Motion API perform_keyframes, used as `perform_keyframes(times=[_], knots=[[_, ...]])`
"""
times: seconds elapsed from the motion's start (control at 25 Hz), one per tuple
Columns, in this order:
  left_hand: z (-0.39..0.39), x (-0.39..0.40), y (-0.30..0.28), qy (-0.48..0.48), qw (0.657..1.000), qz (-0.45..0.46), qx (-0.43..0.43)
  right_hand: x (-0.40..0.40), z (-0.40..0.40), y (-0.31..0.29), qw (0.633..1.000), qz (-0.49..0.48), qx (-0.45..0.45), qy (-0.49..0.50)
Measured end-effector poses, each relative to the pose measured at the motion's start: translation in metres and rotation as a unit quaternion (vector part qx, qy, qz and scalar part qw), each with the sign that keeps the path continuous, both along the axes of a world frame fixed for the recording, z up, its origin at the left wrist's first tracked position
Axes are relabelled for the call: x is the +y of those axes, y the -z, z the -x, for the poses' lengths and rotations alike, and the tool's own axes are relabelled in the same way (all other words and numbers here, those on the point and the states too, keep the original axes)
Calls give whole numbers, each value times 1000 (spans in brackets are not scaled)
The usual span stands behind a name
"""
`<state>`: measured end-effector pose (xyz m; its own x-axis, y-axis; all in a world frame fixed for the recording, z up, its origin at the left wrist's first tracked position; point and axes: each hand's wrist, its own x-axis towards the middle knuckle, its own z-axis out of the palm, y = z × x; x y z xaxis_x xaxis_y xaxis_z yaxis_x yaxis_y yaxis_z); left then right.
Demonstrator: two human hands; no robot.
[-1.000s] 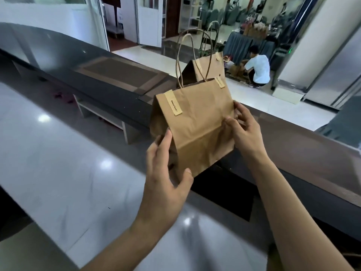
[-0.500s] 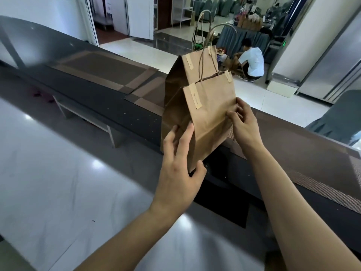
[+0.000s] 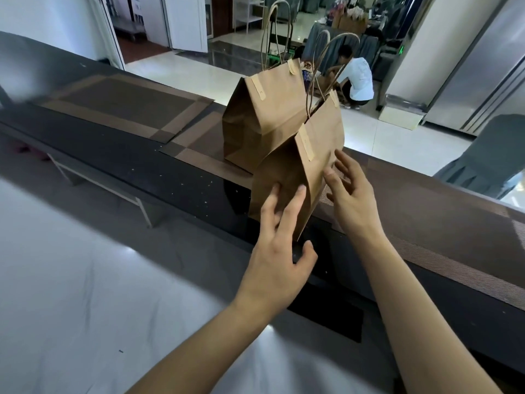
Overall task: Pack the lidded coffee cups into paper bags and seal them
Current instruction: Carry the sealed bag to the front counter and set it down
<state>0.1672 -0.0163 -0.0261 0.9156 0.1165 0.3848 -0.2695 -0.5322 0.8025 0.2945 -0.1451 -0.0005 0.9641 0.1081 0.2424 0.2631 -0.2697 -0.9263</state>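
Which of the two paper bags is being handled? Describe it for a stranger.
Find the long dark counter. Two brown paper bags stand there, the nearer bag in front of the farther bag. Only the nearer one leans and has the left hand touching it.

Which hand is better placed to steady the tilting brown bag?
Probably the left hand: its straight fingers already touch the tilted front brown paper bag. The open right hand hovers just beside it.
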Motion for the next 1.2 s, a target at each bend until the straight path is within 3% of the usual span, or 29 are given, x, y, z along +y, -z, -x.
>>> perform_keyframes(times=[0.36, 1.2], knots=[[-26, 27, 3, 59, 998, -16, 30, 9, 34, 26, 1000, 17, -25, 2], [-107, 43, 7, 97, 994, -30, 41, 19, -55, 29, 999, -11, 25, -21]])
